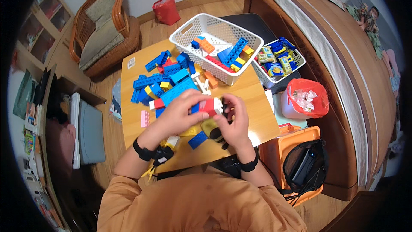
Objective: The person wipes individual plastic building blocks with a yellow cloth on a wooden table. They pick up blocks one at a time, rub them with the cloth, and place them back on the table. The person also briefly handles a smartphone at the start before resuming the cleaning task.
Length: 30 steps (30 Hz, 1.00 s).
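My left hand (pixel 183 111) grips a stack of red, blue and white toy building bricks (pixel 207 107) above the wooden table. At the white end of the stack, my right hand (pixel 234 116) curls its fingers round a dark piece that is partly hidden. Just below the hands lies a yellow and black toy (pixel 212 128), close to a dark blue brick (pixel 198 140). A light blue building plate (pixel 180 91) rests beyond my left hand, among a pile of blue bricks (pixel 149 80). Left of my left hand is a pink brick (pixel 145 119).
A white perforated basket (pixel 214 66) holding bricks stands on the table's far side. Right of it are a smaller basket (pixel 268 80) of wrapped packets and a red-lined bin (pixel 291 111). An orange container (pixel 273 146) with a black mesh bag (pixel 305 170) stands at the near right.
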Tool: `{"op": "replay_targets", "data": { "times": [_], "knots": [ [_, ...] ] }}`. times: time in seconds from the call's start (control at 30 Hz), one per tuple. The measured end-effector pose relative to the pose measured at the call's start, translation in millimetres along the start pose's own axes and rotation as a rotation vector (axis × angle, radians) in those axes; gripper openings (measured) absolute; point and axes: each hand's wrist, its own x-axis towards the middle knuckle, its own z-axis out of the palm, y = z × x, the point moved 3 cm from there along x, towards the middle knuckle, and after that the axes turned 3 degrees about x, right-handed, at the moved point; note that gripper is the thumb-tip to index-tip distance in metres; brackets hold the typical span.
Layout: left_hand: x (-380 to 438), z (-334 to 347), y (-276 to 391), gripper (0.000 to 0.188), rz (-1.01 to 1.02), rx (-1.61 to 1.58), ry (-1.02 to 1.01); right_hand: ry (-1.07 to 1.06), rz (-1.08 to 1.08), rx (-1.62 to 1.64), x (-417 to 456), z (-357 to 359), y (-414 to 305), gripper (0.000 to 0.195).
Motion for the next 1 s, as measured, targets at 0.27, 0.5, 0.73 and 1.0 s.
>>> {"op": "replay_targets", "data": {
  "times": [0.27, 0.5, 0.73, 1.0],
  "knots": [
    [-87, 37, -22, 0.038, -0.498, -0.741, 0.011, -0.261, -0.098, -0.097, -12, 47, -24, 0.012],
    [-114, 38, -32, 0.040, -0.428, -1.066, 0.065, -0.230, 0.381, 0.347, -21, 65, 2, 0.028],
    [-119, 30, -44, 0.046, -0.448, -0.939, 0.214, -0.442, 0.249, -0.039, -12, 74, 1, 0.021],
    [-121, 26, -39, 0.058, -0.435, -0.883, 0.119, -0.679, 0.277, 0.091, -14, 72, -2, 0.019]
  ]
}}
